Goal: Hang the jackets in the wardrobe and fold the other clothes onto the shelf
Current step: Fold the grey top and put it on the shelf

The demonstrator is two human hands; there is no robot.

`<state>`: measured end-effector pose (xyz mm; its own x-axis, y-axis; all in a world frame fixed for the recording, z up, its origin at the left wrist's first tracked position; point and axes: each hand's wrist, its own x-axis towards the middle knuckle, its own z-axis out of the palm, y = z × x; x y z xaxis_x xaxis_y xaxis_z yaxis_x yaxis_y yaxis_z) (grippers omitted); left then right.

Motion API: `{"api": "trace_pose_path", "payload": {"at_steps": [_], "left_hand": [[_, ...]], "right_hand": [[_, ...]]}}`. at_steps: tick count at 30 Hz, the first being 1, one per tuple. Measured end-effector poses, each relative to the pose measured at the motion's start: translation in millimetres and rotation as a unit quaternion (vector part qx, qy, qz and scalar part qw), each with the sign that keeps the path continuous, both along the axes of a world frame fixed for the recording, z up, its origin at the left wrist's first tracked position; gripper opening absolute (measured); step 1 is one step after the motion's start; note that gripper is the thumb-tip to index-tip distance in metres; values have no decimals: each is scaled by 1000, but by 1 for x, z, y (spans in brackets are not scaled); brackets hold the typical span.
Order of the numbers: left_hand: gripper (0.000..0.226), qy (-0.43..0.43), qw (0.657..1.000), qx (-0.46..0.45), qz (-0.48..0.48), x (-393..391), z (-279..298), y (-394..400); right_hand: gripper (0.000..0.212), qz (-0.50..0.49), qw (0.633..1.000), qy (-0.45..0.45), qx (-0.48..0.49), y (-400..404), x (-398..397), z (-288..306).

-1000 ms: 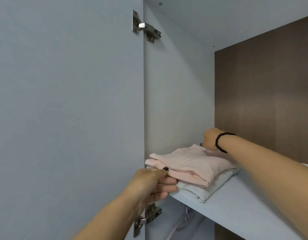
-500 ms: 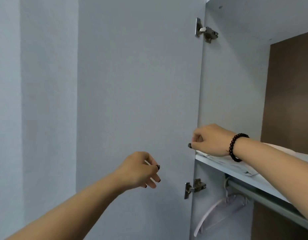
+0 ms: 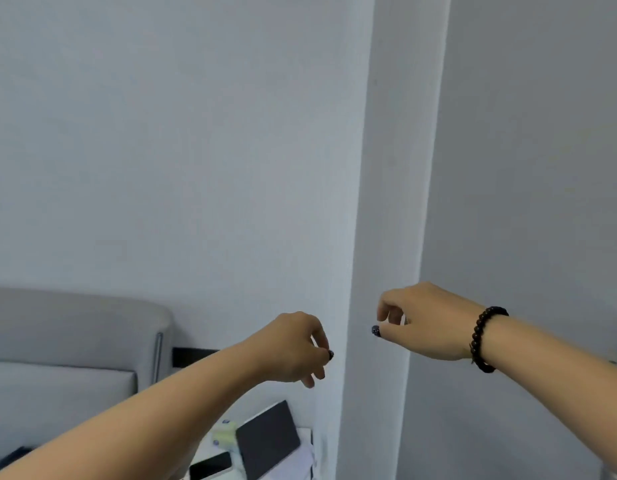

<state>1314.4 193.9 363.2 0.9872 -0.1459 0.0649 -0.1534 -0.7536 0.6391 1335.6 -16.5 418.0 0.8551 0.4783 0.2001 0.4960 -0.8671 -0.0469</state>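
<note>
Wardrobe door point(image 3: 525, 202) beside left hand point(image 3: 293, 348) and right hand point(image 3: 425, 320), both empty.

You face a plain pale grey-white wall point(image 3: 168, 140), evenly lit. To the right, a vertical panel edge point(image 3: 386, 202) runs from top to bottom, with a slightly darker grey flat surface point(image 3: 529, 168) beyond it. At lower left stands a grey upholstered headboard point(image 3: 75, 327), its right end rounded. At the bottom, near the panel edge, a white side table point(image 3: 305, 436) carries a dark tablet point(image 3: 267, 439), a phone point(image 3: 210, 465) and a small pale green item point(image 3: 224, 434).
</note>
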Motion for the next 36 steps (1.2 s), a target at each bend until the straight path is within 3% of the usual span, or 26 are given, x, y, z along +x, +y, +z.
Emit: {"api": "trace_pose_path", "payload": {"at_steps": [8, 13, 16, 26, 36], "left_hand": [[17, -4, 982, 96, 161, -101, -35, 170], [23, 37, 936, 233, 263, -147, -72, 265], [27, 82, 915, 264, 294, -163, -97, 306], [3, 217, 890, 204, 346, -151, -172, 422], [13, 268, 863, 73, 422, -69, -240, 531]], "right_hand": [[29, 136, 990, 42, -23, 195, -41, -64], [29, 206, 973, 69, -76, 311, -57, -111], [33, 234, 963, 97, -91, 367, -60, -139], [33, 317, 921, 167, -151, 508, -18, -219], [37, 354, 889, 231, -175, 631, 100, -269]]}}
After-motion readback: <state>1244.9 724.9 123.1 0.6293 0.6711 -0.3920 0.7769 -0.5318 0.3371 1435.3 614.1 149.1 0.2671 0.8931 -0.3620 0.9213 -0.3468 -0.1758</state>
